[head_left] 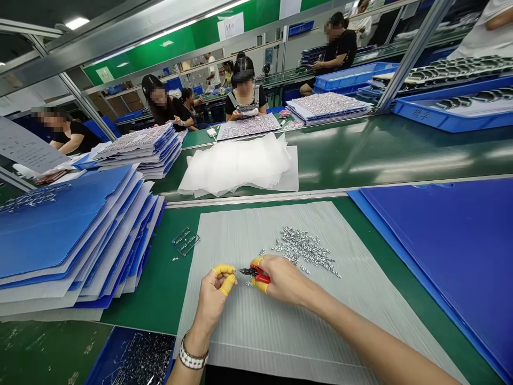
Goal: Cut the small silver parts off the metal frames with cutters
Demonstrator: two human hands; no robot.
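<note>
My left hand (216, 291), with yellow finger cots on thumb and forefinger, pinches a tiny shiny metal piece (234, 272). Just right of it, my right hand (276, 275) is closed around red-handled cutting pliers (260, 275), their dark jaws pointing left toward the pinched piece. Both hands are over a white foam sheet (320, 331). Behind my right hand lies a heap of small shiny metal parts (304, 246). A thin metal frame with small parts attached (186, 241) rests on the green table left of the sheet.
A tall stack of blue boards and white sheets (80, 230) stands at left. Blue boards (449, 246) lie at right. A blue bin of dark metal scraps (136, 355) sits low at front left. Beyond the rail are white foam sheets (240, 166) and seated co-workers.
</note>
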